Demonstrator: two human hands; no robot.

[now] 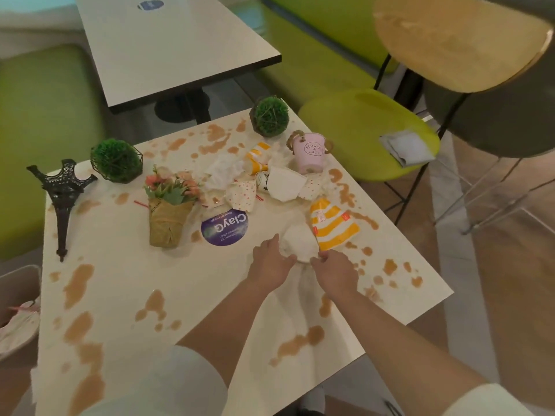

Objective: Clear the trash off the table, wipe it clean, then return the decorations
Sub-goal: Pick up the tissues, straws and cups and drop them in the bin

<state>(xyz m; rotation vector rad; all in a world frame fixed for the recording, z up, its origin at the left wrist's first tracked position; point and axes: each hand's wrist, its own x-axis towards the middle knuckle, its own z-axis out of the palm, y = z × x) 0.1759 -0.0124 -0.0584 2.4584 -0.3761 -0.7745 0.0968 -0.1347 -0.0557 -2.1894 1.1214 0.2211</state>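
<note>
- Right now both hands, left (pixel 271 262) and right (pixel 335 273), pinch one white wad (pixel 300 244) on the table (pixel 126 274), fingers curled on its near edge.
- Just beside it: one striped wrapper (pixel 333 225); a second (pixel 256 157) farther back.
- Two green balls (pixel 116 160), one tower (pixel 63 193), one bouquet (pixel 169 211), one pink bucket (pixel 310 154).
- Brown spills everywhere; green chair (pixel 360 130) at right.
- Crumpled pile (pixel 255 181) behind: hard to count.

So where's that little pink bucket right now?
The pink bucket stands at the table's far right edge in the head view, just right of a green ball plant, with crumpled wrappers in front of it.
</note>
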